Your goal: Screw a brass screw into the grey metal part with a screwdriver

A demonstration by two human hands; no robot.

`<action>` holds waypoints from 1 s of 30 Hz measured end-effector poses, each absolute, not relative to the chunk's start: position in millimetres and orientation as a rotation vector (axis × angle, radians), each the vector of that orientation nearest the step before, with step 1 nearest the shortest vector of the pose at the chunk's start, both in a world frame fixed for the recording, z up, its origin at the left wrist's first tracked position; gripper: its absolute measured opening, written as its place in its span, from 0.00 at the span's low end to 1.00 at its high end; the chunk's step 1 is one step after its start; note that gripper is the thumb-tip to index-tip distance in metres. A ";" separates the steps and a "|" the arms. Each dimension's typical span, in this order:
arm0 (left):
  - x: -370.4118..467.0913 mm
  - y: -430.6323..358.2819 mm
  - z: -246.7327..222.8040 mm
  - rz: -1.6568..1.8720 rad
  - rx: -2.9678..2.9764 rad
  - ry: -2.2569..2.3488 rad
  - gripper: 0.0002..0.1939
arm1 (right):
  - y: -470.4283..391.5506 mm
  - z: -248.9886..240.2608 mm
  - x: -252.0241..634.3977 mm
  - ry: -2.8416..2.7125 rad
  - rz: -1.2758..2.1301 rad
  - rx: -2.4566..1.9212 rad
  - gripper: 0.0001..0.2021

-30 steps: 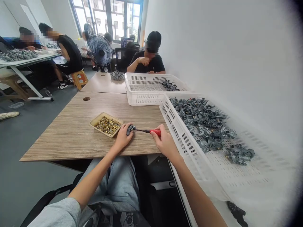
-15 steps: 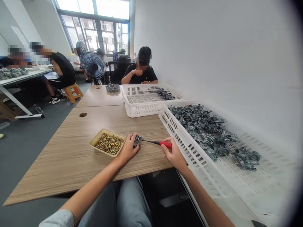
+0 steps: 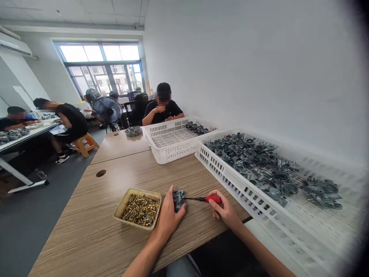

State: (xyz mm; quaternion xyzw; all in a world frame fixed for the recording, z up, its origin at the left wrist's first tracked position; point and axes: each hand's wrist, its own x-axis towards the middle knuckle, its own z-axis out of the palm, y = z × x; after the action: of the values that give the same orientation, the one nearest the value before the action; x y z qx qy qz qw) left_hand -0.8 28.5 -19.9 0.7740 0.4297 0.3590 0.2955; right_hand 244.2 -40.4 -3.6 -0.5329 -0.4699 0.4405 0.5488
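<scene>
My left hand [image 3: 167, 213] is closed around a grey cast-metal carburetor body [image 3: 179, 200], holding it against the wooden tabletop. In my right hand [image 3: 226, 211] is a screwdriver [image 3: 212, 199] with a red and black handle, held roughly level. Its thin dark shaft points left, and the tip meets the right side of the carburetor body. Whether the tip sits in a screw is too small to see. Just left of my left hand stands a yellowish plastic tub [image 3: 118, 213] filled with small brass-coloured parts [image 3: 140, 209].
On the right, a white slotted crate [image 3: 230, 181] holds many grey metal castings [image 3: 245, 150]. A second white crate [image 3: 170, 154] with a few castings stands behind it. A person in black [image 3: 164, 105] sits at the far end, near a pile of small metal parts [image 3: 133, 131].
The head view has tilted up, so the table and hands sit lower in the picture. My left fingers are more extended along the carburetor body. The screwdriver still touches it.
</scene>
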 end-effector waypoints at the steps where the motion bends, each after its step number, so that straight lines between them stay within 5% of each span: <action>1: -0.5 29.4 -19.5 0.962 2.033 1.147 0.40 | -39.4 -3.7 243.0 -1.105 1.056 -1.253 0.19; 18: -22.8 43.5 -37.9 0.858 1.922 1.176 0.39 | -26.1 -27.5 257.8 -0.698 1.204 -1.035 0.26; 30: 0.7 34.1 -13.4 0.719 1.792 1.331 0.44 | -26.5 -15.7 277.1 -0.573 1.159 -1.163 0.18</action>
State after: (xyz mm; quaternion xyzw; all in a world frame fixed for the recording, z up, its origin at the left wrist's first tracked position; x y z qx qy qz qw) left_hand 0.7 34.1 -13.4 0.7044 0.5232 0.2827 0.3877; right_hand 277.1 -26.5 -15.7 -0.5110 -0.2516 0.5091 0.6454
